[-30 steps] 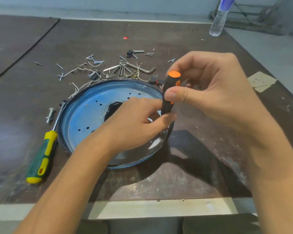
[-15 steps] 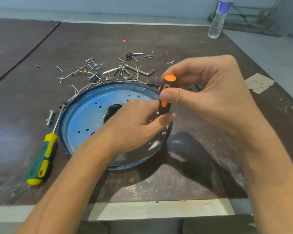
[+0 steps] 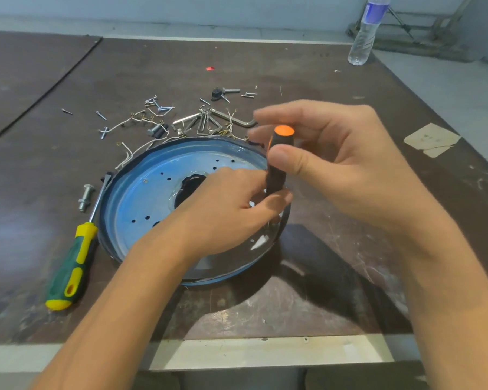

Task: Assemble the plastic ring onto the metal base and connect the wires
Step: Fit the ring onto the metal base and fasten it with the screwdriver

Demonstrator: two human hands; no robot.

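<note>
Dark worn table [image 3: 349,291]; green-yellow screwdriver [image 3: 71,266] lies at left, handle toward near edge. Bolt with nut [image 3: 85,197] just beside its shaft. Bunch of hex keys [image 3: 209,122] at middle rear, loose screws [image 3: 101,115] scattered left of them. Water bottle [image 3: 366,32] upright by far right corner. Paper scrap [image 3: 431,139] at right edge. Small red bit [image 3: 209,68] farther back, possibly plastic

Bare left hand [image 3: 223,218] and right hand [image 3: 358,170] on bare forearms [image 3: 119,299]

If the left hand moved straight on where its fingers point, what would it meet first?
The screwdriver that the right hand holds upright over the base. The left hand points straight at it, and its thumb and fingers seem to pinch the lower end.
</note>
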